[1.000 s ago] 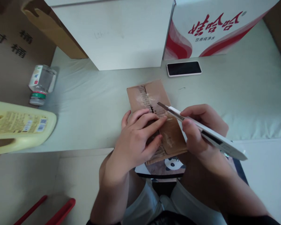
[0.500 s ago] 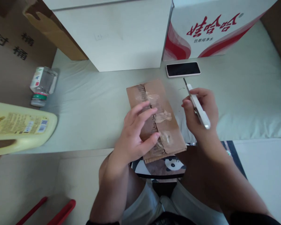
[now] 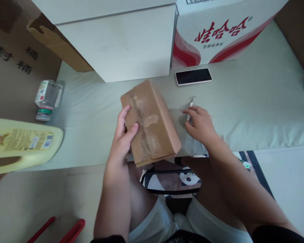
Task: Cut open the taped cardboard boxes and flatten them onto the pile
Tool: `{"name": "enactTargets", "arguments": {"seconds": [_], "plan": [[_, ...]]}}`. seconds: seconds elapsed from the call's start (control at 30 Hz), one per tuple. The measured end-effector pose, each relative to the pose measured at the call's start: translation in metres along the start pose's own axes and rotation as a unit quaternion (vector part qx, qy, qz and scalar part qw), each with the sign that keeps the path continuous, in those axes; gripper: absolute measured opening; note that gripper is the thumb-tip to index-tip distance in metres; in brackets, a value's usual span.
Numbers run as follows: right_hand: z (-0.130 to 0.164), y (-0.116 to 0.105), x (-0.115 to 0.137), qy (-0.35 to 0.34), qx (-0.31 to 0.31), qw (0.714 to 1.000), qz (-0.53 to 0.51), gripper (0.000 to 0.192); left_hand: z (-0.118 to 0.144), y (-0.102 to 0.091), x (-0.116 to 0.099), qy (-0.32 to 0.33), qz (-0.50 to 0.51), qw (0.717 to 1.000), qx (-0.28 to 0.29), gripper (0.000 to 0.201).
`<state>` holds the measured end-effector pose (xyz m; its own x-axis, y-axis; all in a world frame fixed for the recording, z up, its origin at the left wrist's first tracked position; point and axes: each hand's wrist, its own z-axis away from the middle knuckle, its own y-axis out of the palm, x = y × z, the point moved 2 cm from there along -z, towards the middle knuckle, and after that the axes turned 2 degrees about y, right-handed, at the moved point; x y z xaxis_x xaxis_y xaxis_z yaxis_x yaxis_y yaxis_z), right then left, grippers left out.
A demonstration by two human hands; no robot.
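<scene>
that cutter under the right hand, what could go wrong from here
The utility knife lies on the pale surface under the right hand with its blade tip showing, so the fingers could be nicked. The left hand alone tilts the taped cardboard box near the edge; it may slip off.

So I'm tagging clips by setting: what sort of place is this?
Probably a home room: a pale padded surface like a bed, stacked cartons, a phone and a yellow jug.
</scene>
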<state>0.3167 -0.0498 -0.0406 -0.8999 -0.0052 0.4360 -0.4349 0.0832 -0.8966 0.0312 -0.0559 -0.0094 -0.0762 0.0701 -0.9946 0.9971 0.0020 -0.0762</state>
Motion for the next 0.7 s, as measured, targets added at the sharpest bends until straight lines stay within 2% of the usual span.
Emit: {"name": "enactTargets", "arguments": {"seconds": [0.07, 0.17, 0.33, 0.4, 0.57, 0.7], "plan": [[0.001, 0.004, 0.004, -0.052, 0.015, 0.998, -0.042, 0.042, -0.011, -0.006, 0.013, -0.034, 0.036, 0.998, -0.043, 0.07], [0.002, 0.009, 0.007, -0.117, 0.047, 0.987, -0.097, 0.036, -0.022, -0.012, 0.026, -0.071, 0.026, 0.992, -0.105, 0.063], [0.0, 0.004, 0.012, -0.181, 0.091, 0.95, -0.237, 0.043, -0.022, -0.007, 0.025, -0.097, 0.056, 0.988, -0.107, 0.058], [0.001, 0.001, 0.016, -0.17, 0.109, 0.923, -0.329, 0.046, -0.02, -0.005, 0.02, -0.085, 0.098, 0.987, -0.094, 0.057], [0.006, 0.002, 0.021, -0.042, 0.107, 0.856, -0.503, 0.059, -0.018, 0.002, 0.013, -0.057, 0.212, 0.976, -0.016, 0.058], [0.011, 0.006, 0.024, -0.002, 0.109, 0.824, -0.556, 0.093, -0.017, 0.005, 0.015, -0.036, 0.248, 0.968, -0.008, 0.062]]}}
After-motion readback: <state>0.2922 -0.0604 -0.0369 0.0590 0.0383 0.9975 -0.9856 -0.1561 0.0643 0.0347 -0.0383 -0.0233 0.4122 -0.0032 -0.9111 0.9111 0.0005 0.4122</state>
